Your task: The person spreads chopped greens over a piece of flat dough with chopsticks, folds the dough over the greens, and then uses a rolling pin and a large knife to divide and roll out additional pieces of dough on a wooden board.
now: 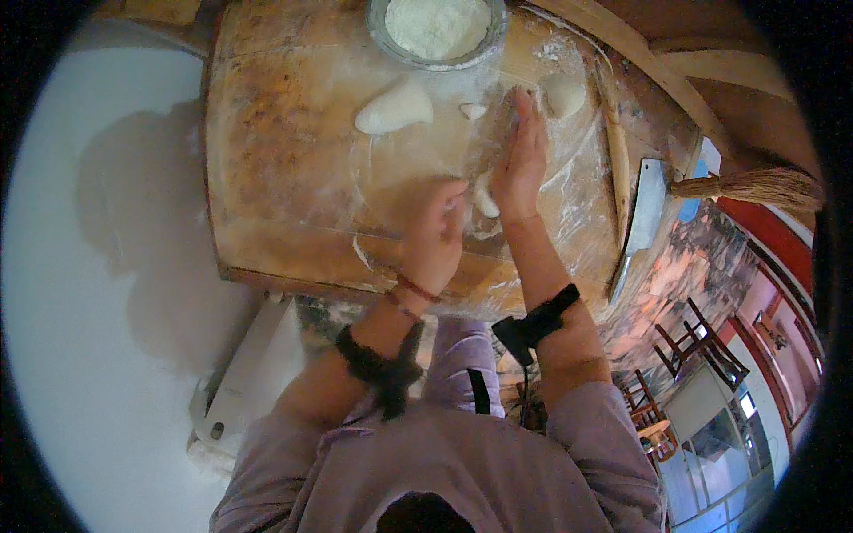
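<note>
My left hand (pixel 436 223) is blurred and half curled over the floured wooden board (pixel 286 200); whether anything is in it I cannot tell. My right hand (pixel 524 156) lies on its edge with straight fingers, beside a small strip of dough (pixel 486 194) that it partly hides. Farther off, a larger tapered piece of dough (pixel 396 108) lies left of a small dough scrap (pixel 473 110). A rounded lump of dough (pixel 565 95) is just right of my right fingertips. At the far edge stands a bowl of white flour (pixel 436 26).
Along the board's right side lie a wooden rolling pin (pixel 616 160) and a cleaver (pixel 645 206). A straw brush (pixel 746 188) sits beyond the cleaver. The white wall (pixel 113 300) borders the left side. Wooden chairs (pixel 700 340) stand at the lower right.
</note>
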Motion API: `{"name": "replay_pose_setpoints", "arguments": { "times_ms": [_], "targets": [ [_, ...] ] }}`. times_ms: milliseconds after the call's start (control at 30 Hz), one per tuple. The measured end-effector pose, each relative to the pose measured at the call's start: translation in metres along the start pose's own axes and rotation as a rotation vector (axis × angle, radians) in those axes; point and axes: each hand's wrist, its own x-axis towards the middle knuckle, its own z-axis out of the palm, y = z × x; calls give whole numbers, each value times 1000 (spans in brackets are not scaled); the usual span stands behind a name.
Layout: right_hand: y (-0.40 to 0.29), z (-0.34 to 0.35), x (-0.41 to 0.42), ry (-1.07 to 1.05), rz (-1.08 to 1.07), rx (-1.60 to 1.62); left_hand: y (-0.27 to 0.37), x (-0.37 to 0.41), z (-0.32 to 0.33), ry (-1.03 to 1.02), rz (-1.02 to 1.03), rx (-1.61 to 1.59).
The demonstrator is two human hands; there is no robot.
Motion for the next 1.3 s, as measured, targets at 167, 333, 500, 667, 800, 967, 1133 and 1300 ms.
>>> {"name": "replay_pose_setpoints", "arguments": {
  "times_ms": [167,333,500,667,800,967,1133,1300],
  "targets": [
    [-29,-24,-28,200,498,563,24,54,3,6,296,437],
    [-19,-53,-62,363,632,647,25,106,11,-72,628,1013],
    [-8,-68,-58,327,601,633,23,71,5,-244,160,351],
    [-13,-57,-35,147,449,467,34,27,9,-210,147,459],
    [-33,-42,-10,-31,179,152,31,33,14,-110,120,657],
    [-22,-8,-36,-132,-57,-62,-1,12,-8,-204,247,649],
    [-17,-4,8,-92,-61,-100,9,14,-1,-123,-312,88],
    [-29,-10,-26,-103,47,162,1,0,-3,-208,39,376]
  ]
}}
